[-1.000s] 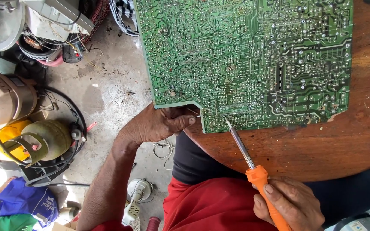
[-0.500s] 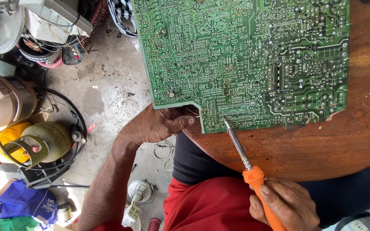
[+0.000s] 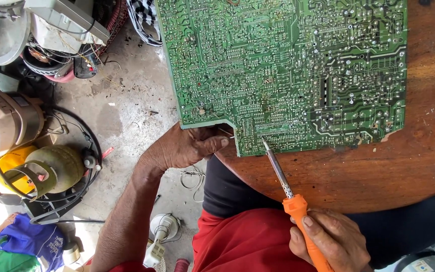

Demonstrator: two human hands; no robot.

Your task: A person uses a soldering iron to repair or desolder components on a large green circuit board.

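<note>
1. Right hand (image 3: pixel 331 242) is wrapped tight around the orange handle of the soldering iron (image 3: pixel 290 196); its tip touches the near edge of the green circuit board (image 3: pixel 283 70).
2. Left hand (image 3: pixel 185 148) pinches that board's notched corner from below, thumb pressed to the edge.
3. From what I see, the board lies flat on the round wooden table (image 3: pixel 378 166), overhanging the table's left rim, iron angled up from below it.

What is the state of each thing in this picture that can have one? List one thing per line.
Circuit board: solder side up, flat on the table, corner overhanging.
Soldering iron: tip touching the board's near edge.
Right hand: gripping the iron's orange handle.
Left hand: holding the board's notched corner.
Wooden table: bearing the board.
</note>
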